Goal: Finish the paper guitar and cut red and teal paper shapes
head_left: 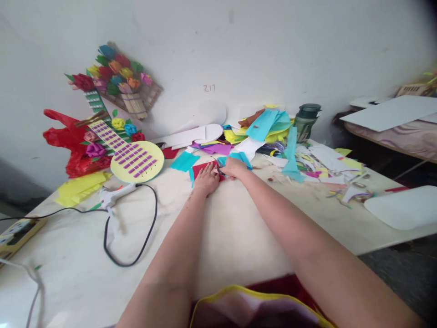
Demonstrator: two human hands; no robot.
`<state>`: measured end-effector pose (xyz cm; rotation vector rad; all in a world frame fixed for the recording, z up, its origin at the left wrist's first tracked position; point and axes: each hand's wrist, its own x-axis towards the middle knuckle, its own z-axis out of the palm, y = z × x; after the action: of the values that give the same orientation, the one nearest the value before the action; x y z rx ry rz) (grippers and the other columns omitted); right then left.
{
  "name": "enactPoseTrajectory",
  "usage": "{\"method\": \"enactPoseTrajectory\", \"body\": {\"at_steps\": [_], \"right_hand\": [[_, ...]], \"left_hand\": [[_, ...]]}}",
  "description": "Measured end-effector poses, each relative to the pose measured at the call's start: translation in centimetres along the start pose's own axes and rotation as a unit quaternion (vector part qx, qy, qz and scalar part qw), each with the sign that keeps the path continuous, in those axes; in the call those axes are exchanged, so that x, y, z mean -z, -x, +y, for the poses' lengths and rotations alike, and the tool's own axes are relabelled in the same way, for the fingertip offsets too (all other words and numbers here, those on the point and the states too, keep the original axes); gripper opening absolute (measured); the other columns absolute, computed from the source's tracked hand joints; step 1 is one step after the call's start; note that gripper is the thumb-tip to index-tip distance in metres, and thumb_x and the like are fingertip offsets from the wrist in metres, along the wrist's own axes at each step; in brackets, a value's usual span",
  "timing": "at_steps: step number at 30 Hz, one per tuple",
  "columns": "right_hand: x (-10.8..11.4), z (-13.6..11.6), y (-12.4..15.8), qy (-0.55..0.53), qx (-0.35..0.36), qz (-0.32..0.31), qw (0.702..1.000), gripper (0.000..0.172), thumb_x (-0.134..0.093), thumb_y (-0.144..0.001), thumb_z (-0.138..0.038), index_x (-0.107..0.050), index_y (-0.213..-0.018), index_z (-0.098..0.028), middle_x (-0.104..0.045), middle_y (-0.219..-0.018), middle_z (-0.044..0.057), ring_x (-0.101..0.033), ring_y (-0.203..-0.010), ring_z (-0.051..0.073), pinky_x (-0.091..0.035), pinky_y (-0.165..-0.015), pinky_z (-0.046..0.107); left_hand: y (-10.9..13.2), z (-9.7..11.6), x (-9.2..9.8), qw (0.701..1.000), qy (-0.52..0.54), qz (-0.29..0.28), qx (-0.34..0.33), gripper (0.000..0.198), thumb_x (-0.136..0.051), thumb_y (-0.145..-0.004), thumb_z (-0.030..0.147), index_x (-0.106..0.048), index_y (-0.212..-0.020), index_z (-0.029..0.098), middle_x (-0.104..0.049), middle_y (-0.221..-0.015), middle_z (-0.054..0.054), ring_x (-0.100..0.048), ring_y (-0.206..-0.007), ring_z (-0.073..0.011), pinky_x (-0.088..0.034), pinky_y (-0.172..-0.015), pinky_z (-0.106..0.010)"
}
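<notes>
Presses the left hand [207,179] flat over the red paper [196,170], grip spread and unclenched, hiding much of the near part. Closes the right hand's [235,169] grip around a small dark tool [221,171], mostly covered by fingers and too blurred to identify. Cannot make out any contact between tool and paper. Partly hides a blue piece [244,158] behind the right hand. Cuts off both forearms at the bottom. As for the red paper, looks plain and deep-coloured, lying on the table [246,218] between scattered scraps [185,161].
</notes>
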<state>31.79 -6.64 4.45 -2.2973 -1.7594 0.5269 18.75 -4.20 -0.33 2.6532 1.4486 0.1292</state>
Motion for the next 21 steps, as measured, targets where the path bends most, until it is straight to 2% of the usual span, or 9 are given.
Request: {"method": "enactPoseTrajectory", "body": {"at_steps": [9,17,19,21], "right_hand": [[-1.3,0.4,-1.0,-0.02,-0.035,0.096,0.995,0.051,-0.058,-0.073,-0.052,-0.065,-0.106,-0.014,-0.07,-0.085,0.013,-0.065,-0.083,0.023,-0.047,-0.067,0.027],[-0.6,1.1,-0.1,0.018,-0.043,0.115,0.992,0.044,-0.061,-0.07,-0.041,-0.066,-0.106,-0.015,-0.066,-0.103,0.015,-0.061,-0.098,0.025,-0.047,-0.072,0.028],[-0.3,1.2,0.3,0.031,-0.048,0.127,0.99,0.044,-0.063,-0.069,-0.039,-0.066,-0.105,-0.015,-0.065,-0.107,0.016,-0.06,-0.1,0.026,-0.047,-0.075,0.029],[-0.1,1.2,0.7,0.034,-0.055,0.133,0.989,0.042,-0.065,-0.068,-0.036,-0.067,-0.105,-0.015,-0.065,-0.107,0.016,-0.06,-0.1,0.027,-0.047,-0.076,0.03]], "left_hand": [[-0.2,-0.1,-0.1,1.0,0.007,0.001,0.0,0.058,-0.015,-0.09,0.037,-0.026,-0.143,0.015,-0.013,-0.152,-0.004,-0.008,-0.139,-0.0147,-0.009,-0.113,-0.036],[-0.1,-0.2,-0.3,1.0,0.01,0.002,-0.004,0.059,-0.015,-0.09,0.038,-0.023,-0.144,0.015,-0.013,-0.152,-0.004,-0.008,-0.139,-0.0148,-0.008,-0.113,-0.037],[0.0,-0.1,-0.2,1.0,0.02,0.02,-0.003,0.059,-0.017,-0.09,0.037,-0.021,-0.144,0.014,-0.014,-0.152,-0.005,-0.01,-0.139,-0.0153,-0.01,-0.113,-0.035],[0.3,0.0,-0.1,0.998,0.023,0.061,-0.003,0.058,-0.019,-0.09,0.036,-0.021,-0.144,0.014,-0.015,-0.152,-0.004,-0.012,-0.139,-0.0152,-0.011,-0.113,-0.034]]}}
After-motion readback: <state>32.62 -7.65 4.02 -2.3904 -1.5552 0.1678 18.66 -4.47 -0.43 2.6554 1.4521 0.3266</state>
